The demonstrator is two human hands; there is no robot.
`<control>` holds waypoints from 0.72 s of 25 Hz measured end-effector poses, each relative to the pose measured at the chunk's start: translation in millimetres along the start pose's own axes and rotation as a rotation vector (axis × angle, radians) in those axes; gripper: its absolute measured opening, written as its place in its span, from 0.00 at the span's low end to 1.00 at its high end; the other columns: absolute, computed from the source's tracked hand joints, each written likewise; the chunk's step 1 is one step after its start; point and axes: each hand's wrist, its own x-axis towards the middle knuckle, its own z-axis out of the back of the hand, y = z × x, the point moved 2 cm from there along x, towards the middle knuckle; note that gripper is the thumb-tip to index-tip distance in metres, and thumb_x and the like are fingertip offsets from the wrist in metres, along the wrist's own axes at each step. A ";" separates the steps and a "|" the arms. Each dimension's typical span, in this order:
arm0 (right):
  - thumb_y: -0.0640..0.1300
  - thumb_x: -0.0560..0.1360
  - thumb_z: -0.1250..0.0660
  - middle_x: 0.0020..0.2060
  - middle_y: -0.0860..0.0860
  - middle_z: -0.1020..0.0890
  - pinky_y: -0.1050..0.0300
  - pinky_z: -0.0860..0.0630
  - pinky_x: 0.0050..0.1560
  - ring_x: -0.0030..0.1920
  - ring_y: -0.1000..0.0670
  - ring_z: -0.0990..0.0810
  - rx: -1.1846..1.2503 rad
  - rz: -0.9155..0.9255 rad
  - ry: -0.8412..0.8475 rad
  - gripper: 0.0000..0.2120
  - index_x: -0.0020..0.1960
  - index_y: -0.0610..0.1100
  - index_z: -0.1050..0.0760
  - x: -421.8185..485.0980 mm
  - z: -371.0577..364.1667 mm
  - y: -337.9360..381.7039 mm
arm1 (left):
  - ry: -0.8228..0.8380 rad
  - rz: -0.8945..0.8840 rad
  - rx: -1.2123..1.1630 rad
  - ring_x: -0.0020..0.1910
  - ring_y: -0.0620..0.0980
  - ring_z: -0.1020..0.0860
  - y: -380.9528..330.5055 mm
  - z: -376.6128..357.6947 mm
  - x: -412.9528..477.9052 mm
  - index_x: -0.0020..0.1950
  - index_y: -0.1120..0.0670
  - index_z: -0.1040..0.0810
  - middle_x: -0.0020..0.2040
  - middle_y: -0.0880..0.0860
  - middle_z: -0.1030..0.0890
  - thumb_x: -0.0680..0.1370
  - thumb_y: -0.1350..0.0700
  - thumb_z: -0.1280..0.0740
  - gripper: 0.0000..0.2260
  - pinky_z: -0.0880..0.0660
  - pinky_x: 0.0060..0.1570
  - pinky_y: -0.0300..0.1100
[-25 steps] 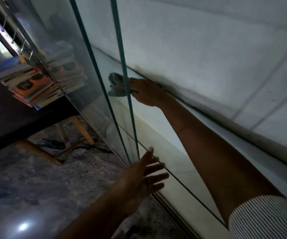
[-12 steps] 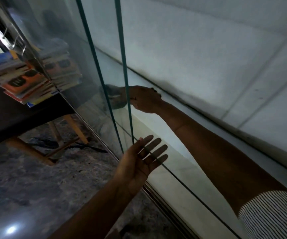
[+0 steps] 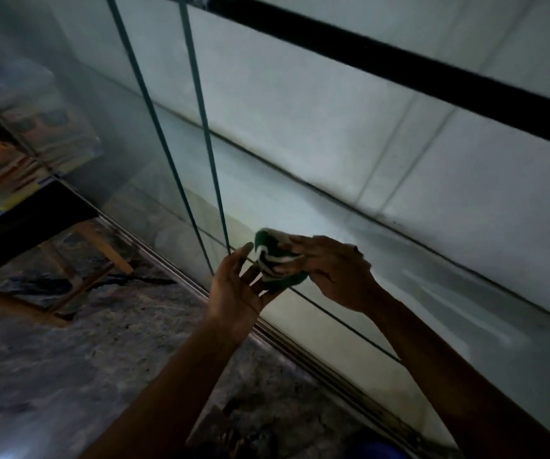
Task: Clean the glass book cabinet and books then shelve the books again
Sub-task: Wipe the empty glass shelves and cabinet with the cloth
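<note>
The green-and-white cloth [image 3: 275,260] no longer presses into the back corner of the glass cabinet [image 3: 415,293]; it is now out at the front, just beside the edge of the sliding pane [image 3: 205,137]. The right hand [image 3: 336,273] grips it with curled fingers. The left hand [image 3: 233,289], off the glass, reaches its spread, straight fingers under it. The wipe seems paused, probably to refold the cloth. The books [image 3: 5,160] lie stacked on a dark surface [image 3: 25,223] well to the left, unshelved.

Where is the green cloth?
Head view, lower middle: the green cloth is between both hands, the right hand gripping it, the left hand beside it, by the glass door.
</note>
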 end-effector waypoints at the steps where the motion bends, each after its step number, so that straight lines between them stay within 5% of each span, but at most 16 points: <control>1: 0.38 0.71 0.42 0.62 0.49 0.24 0.57 0.35 0.66 0.64 0.54 0.30 -0.018 -0.037 -0.008 0.19 0.57 0.48 0.21 -21.3 4.8 6.3 | -0.022 0.011 0.062 0.44 0.56 0.18 6.4 -1.5 -1.3 0.61 0.51 0.26 0.51 0.57 0.20 0.76 0.50 0.38 0.14 0.20 0.40 0.51; 6: 0.37 0.71 0.41 0.62 0.54 0.26 0.65 0.36 0.67 0.63 0.52 0.27 0.063 -0.236 -0.076 0.23 0.63 0.53 0.27 -84.6 39.6 17.4 | -0.024 0.039 0.279 0.40 0.54 0.17 49.6 -17.0 -5.7 0.56 0.51 0.29 0.48 0.56 0.19 0.82 0.54 0.45 0.07 0.19 0.37 0.49; 11: 0.26 0.69 0.39 0.60 0.43 0.23 0.44 0.31 0.65 0.61 0.40 0.27 -0.237 -0.539 -0.285 0.27 0.63 0.47 0.24 -24.5 45.9 -52.1 | 0.027 -0.006 0.184 0.47 0.62 0.18 54.9 -14.8 -3.1 0.54 0.55 0.30 0.50 0.62 0.18 0.83 0.54 0.47 0.08 0.21 0.46 0.57; 18: 0.34 0.71 0.48 0.60 0.44 0.22 0.47 0.31 0.66 0.62 0.42 0.26 -0.290 -0.454 -0.283 0.25 0.62 0.47 0.23 -63.1 16.3 3.0 | 0.050 0.012 0.176 0.45 0.60 0.17 53.5 -18.0 -7.6 0.52 0.55 0.31 0.50 0.62 0.19 0.83 0.55 0.48 0.08 0.20 0.45 0.56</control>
